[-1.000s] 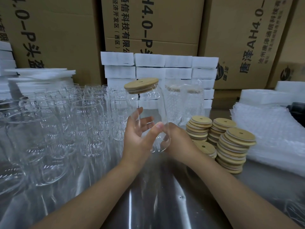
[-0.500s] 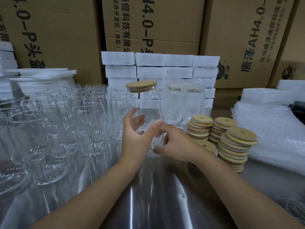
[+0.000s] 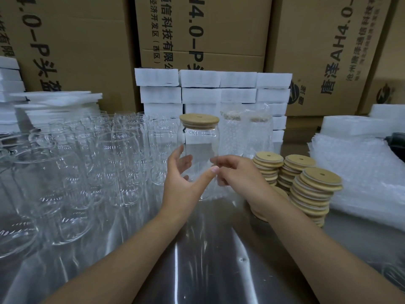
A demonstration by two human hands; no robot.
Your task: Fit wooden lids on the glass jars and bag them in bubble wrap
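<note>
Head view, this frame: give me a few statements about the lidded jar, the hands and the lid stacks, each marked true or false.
1. The jar between the hands has a wooden lid on it. True.
2. The stacks of loose lids lie to the person's left of that jar. False: they lie to its right, beside the right hand.
3. Two jars already in bubble wrap stand behind and to the right of the lidded jar. True.
4. The left hand is clenched in a fist. False: its fingers are spread open by the jar's lower part.
5. The open jars on the left all carry lids. False: none shows a lid.
</note>
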